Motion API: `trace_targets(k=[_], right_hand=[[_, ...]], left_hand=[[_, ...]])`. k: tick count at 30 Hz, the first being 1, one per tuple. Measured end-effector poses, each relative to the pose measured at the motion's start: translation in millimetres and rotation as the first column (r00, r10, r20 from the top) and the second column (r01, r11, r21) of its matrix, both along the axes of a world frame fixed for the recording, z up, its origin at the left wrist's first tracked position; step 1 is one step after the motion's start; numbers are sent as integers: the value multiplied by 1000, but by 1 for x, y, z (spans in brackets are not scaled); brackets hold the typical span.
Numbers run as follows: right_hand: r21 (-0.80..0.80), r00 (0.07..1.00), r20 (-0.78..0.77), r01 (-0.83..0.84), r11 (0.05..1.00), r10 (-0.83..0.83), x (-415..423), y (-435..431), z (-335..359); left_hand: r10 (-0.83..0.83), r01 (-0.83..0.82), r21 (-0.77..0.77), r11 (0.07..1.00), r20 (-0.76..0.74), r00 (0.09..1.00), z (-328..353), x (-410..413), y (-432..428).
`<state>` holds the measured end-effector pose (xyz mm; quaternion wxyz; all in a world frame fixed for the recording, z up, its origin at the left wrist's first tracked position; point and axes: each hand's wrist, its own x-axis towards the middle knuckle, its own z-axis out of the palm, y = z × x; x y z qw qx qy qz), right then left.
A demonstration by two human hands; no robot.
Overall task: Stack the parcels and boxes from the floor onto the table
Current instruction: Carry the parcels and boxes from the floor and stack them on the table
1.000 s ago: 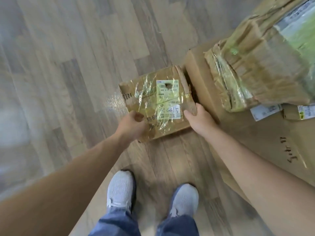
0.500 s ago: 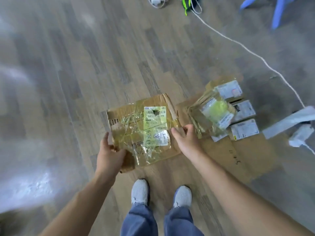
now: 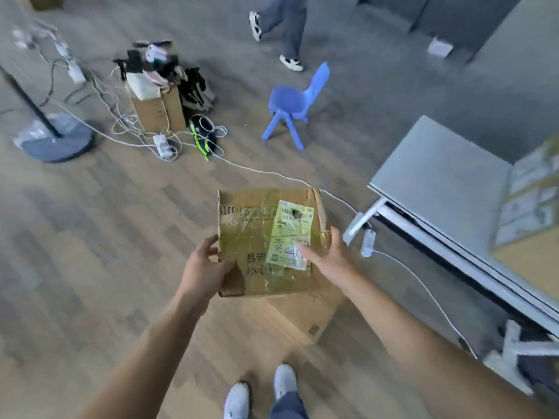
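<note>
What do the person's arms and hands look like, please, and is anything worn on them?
The left arm and right arm are bare up to the frame edge: no sleeves show. The left hand and right hand wear no gloves, and I see no watch, bracelet or ring, though the picture is slightly blurred.

The box (image 3: 266, 237) hides its own underside and part of the flat cardboard (image 3: 305, 316) on the floor (image 3: 90, 237); the words on its label (image 3: 292, 234) are too blurry to read; the table (image 3: 438, 176) and the smeared parcels (image 3: 532, 192) on it run off the right edge; another person (image 3: 290, 28) is cut off at the top, only legs show; the pile (image 3: 160, 68) on the far carton (image 3: 160, 113) is a blur.
</note>
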<state>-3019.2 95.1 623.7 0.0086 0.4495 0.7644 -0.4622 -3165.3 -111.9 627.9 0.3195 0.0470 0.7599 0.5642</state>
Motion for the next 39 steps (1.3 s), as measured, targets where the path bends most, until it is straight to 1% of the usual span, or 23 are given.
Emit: trace_targets(k=[2, 4, 8, 11, 16, 20, 22, 25, 28, 32, 36, 39], right_hand=[[65, 995, -36, 99, 993, -97, 28, 15, 25], [119, 969, -103, 234, 965, -223, 59, 28, 47], [144, 893, -205, 432, 890, -401, 126, 50, 85], [170, 844, -225, 526, 833, -487, 183, 66, 110], [261, 780, -216, 626, 735, -587, 287, 91, 147], [274, 711, -263, 704, 656, -653, 380, 104, 167], [284, 688, -264, 725, 628, -676, 430, 110, 174], [284, 648, -269, 761, 584, -713, 500, 119, 185], [277, 617, -290, 786, 553, -731, 568, 126, 195], [281, 587, -325, 809, 517, -741, 640, 135, 205], [295, 575, -290, 814, 500, -765, 691, 144, 208], [300, 565, -267, 819, 490, -781, 721, 153, 206]], left_hand=[[-99, 100, 53, 994, -35, 995, 26, 11, 24], [-205, 211, 106, 972, -68, 976, 48, 25, 49], [-384, 401, 164, 901, -127, 914, 83, 64, 102], [-471, 489, 198, 850, -131, 872, 103, 104, 142], [-600, 621, 223, 751, -162, 784, 138, 189, 201], [-665, 702, 208, 681, -226, 712, 164, 273, 237], [-702, 743, 195, 640, -244, 669, 176, 320, 252], [-726, 779, 172, 603, -287, 625, 194, 389, 270], [-755, 820, 156, 551, -326, 569, 209, 457, 286], [-775, 846, 136, 515, -347, 528, 220, 531, 305], [-801, 876, 92, 473, -369, 471, 219, 584, 321], [-820, 885, 60, 461, -353, 451, 215, 613, 340]])
